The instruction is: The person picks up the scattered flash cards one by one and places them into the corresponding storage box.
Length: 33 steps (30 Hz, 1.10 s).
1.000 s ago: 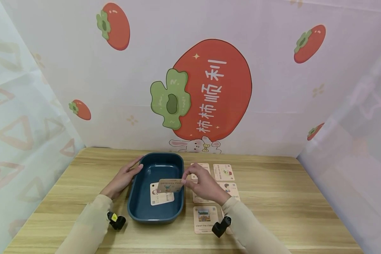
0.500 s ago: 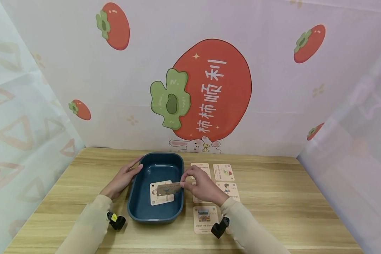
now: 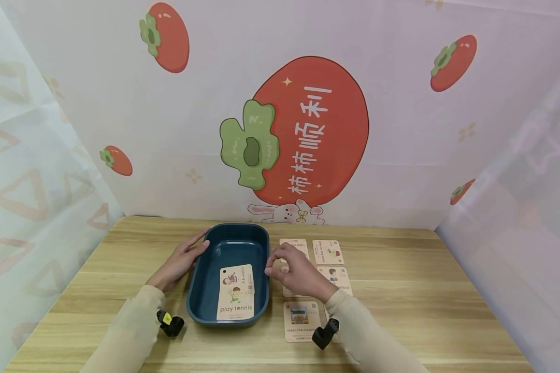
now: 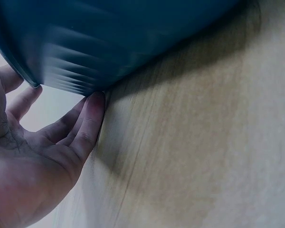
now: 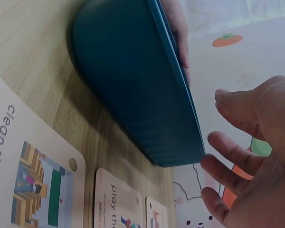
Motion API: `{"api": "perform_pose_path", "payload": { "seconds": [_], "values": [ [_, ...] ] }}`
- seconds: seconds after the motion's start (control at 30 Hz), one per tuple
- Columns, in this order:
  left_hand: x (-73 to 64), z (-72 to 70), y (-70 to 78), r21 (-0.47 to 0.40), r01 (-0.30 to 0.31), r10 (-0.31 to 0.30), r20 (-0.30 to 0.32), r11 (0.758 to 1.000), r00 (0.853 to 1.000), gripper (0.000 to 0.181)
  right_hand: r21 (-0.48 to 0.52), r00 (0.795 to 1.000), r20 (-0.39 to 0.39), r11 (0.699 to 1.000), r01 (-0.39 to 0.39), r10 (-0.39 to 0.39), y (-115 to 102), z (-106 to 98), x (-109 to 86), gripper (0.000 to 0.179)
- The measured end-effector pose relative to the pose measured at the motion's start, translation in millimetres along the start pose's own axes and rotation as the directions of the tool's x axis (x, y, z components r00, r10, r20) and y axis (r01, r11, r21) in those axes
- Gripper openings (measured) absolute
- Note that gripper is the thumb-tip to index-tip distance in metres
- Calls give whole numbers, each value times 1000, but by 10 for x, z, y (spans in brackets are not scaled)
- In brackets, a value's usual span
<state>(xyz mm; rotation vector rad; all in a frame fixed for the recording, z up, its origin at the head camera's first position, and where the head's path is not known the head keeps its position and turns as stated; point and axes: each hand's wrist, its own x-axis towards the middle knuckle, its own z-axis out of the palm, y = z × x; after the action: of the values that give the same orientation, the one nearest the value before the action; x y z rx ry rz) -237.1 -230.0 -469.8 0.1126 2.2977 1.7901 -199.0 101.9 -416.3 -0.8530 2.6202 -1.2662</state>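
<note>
Two cards lie in the bin; five remain on the counter.
Right hand, fingers loosely spread and empty, hovers at the bin's 3 o'clock; left hand presses straight fingers at 9.

Left hand lies flat with straight fingers; right hand hovers, fingers loosely spread, holding nothing.

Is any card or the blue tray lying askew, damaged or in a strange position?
Nothing is damaged or spilled. In the blue tray, the "play tennis" card lies partly over another card instead of flat beside it. The left hand rests against the tray's side; the right hand hovers over the table cards.
</note>
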Motion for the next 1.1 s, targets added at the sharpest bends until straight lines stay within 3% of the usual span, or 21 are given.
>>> {"api": "perform_pose_path", "payload": {
  "seconds": [0.73,1.1],
  "values": [
    [-3,-11,14,20,-1,1,-7,1000,1000,67,-71,997,-59,997,41,-45,37,-364,-312,6],
    [-32,1,41,23,-7,7,3,1000,1000,67,-141,994,-104,990,7,-22,144,-590,-511,13]
  ]
}}
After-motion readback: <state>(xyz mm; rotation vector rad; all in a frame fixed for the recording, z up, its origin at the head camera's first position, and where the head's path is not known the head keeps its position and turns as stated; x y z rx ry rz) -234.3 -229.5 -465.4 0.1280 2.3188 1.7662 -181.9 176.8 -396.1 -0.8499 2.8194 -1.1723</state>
